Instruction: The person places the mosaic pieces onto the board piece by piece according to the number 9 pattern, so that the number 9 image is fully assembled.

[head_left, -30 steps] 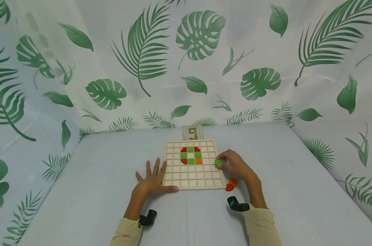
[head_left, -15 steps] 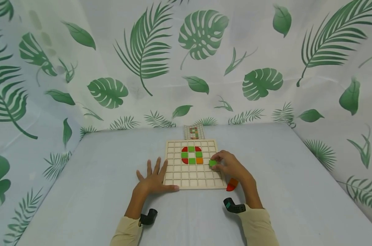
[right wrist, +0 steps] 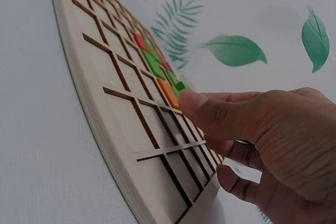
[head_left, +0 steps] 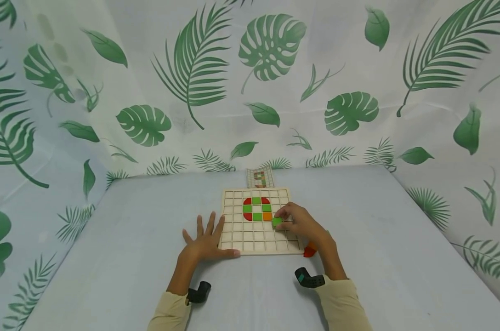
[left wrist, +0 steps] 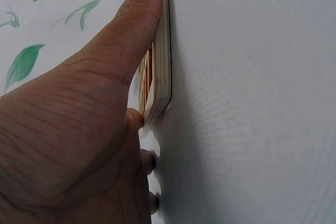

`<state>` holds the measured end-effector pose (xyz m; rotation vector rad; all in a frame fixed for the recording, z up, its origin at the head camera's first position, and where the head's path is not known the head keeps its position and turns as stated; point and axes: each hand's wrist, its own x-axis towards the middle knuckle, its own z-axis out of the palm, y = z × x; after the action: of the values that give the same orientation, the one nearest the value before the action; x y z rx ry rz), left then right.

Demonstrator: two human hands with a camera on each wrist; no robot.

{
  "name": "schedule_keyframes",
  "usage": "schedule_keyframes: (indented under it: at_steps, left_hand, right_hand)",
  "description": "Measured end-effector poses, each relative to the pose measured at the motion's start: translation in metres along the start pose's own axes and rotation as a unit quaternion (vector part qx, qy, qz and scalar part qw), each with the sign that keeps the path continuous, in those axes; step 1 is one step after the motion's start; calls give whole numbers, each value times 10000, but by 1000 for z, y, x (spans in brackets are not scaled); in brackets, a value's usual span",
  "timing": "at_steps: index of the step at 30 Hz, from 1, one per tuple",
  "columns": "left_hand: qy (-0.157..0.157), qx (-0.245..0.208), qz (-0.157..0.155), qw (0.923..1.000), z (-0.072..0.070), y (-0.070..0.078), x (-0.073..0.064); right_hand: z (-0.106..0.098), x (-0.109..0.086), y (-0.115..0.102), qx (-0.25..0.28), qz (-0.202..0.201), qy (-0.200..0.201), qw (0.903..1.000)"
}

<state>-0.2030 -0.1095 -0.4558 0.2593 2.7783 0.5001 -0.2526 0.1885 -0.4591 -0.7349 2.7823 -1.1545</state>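
Note:
A wooden grid board (head_left: pixel 242 237) lies on the table, with red, green and orange tiles set in a ring around one bare cell. My right hand (head_left: pixel 301 223) pinches a green tile (head_left: pixel 276 222) between thumb and fingers, just right of the orange tile (head_left: pixel 267 216). The right wrist view shows the held green tile (right wrist: pixel 181 85) mostly hidden by the thumb, close over the board. My left hand (head_left: pixel 203 244) spreads its fingers at the board's left edge, the thumb along the front edge. In the left wrist view the thumb (left wrist: pixel 126 35) rests against the board's side.
A patterned card (head_left: pixel 259 177) showing a coloured grid stands behind the board. Loose red and orange tiles (head_left: pixel 309 249) lie by the board's front right corner, partly hidden by the right wrist. A leaf-print curtain (head_left: pixel 217 92) closes off the back and sides of the table.
My right hand has carried the green tile leftward from the board's right edge to beside the orange tile. The left hand has stayed in place.

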Motion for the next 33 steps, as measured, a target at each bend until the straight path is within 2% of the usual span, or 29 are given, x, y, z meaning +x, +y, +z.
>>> schedule_keyframes:
  at_steps: [4,15,26,33]
  left_hand:
    - [-6,-18,-13,10000,0,0,-1]
    - [3,0,-28,10000,1,-1,-1]
    - [-9,53,-28,10000,2,-3,1]
    - [-15,66,-11,10000,1,-1,0]
  right_hand:
    - [3,1,0,78,-107,-42,9999]
    - [13,4,-2,-136,-424,18,9990]
    - [22,8,-10,-312,159,-40,9994]
    - [23,9,-14,-418,324,-34,9986]
